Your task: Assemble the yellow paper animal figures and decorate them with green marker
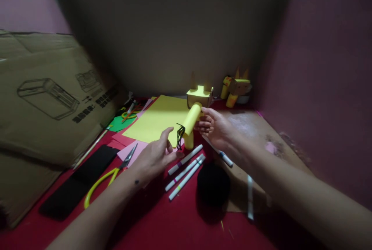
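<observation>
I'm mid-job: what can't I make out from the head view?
All in the head view:
- Right hand, on the yellow paper tube: exact fingertip placement too blurred.
- Yellow-handled metal scissors: handle partly hidden by the left forearm.
- Brown cardboard box: cut off by the picture's left edge; black lettering blurred.
- Round black object: too dark to identify.

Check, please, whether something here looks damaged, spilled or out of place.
The brown board on the right looks odd: whitish smears and a pinkish patch mark its top; whether stain or damage, I cannot tell. A yellow sliver lies loose on the red surface.
</observation>
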The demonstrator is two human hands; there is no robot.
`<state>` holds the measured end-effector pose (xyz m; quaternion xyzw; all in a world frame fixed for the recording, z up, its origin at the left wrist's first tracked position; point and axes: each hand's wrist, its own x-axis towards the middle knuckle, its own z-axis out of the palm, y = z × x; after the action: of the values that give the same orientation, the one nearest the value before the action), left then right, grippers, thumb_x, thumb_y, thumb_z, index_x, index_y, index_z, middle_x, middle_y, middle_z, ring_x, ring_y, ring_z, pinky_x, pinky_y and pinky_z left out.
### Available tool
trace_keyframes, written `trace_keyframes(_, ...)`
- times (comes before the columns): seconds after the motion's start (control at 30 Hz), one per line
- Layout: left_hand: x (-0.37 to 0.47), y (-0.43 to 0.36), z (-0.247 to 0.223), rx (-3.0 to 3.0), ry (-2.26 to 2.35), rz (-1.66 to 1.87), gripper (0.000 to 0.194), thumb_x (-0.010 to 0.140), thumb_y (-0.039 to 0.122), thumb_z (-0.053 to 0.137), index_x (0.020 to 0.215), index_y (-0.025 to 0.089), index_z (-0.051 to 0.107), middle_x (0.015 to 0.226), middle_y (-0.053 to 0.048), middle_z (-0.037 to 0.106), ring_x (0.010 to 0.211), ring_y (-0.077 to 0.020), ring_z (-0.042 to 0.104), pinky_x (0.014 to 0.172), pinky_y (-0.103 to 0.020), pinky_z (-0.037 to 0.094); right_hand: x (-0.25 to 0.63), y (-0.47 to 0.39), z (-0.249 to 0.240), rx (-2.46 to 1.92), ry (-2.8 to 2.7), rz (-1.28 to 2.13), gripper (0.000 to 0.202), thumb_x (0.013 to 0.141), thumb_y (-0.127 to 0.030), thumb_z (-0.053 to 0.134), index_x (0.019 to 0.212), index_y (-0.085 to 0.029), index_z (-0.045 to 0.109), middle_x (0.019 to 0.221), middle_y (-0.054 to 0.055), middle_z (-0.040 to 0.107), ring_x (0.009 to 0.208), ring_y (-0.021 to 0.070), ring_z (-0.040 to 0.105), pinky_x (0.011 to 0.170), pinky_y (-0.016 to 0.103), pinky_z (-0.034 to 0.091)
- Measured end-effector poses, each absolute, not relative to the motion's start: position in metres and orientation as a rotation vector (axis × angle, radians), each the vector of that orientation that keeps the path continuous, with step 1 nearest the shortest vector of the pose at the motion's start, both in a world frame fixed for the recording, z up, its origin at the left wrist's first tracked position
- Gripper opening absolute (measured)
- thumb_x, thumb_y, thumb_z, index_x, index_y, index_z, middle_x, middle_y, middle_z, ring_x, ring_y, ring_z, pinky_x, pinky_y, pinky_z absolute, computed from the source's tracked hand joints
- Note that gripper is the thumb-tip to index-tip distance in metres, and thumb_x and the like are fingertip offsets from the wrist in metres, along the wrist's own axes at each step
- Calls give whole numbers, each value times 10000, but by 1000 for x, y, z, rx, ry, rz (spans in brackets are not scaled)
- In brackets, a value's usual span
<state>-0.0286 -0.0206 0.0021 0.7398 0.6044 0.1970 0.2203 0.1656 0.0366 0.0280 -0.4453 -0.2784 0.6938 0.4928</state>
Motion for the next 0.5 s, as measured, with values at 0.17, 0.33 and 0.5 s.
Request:
trace_keyframes(0.17, -24, -17, -6, 2027, 1692, 713, 548, 857, 411, 545, 1338, 160, 465, 837, -18, 637, 669, -186, 601, 625, -302, 442, 189, 44, 24, -1244, -698, 1534, 217, 945, -333, 571, 995, -137, 650, 973, 77, 670, 805, 173, 635, 715, 333, 540)
trace_keyframes(0.33, -23, -8, -18, 2047, 1694, 823, 433, 843, 403, 589, 1197, 155, 565, 923, -53, 636, 718, -181, 599, 674, -318, 476, 199, 60, 11, -1309, -787, 1402, 350, 945, -330, 611, 1256, -173, 580, 1268, 101, 614, 1064, 240, 645, 882, 453, 562)
trace_keyframes(0.5, -21, -2, -24, 2042, 1709, 841, 348, 840, 409, 593, 1094, 170, 594, 930, -58, 627, 771, -200, 616, 699, -330, 485, 195, 76, -3, -1296, -921, 1362, 351, 943, -330, 613, 1255, -172, 580, 1261, 99, 617, 1059, 240, 647, 877, 450, 563)
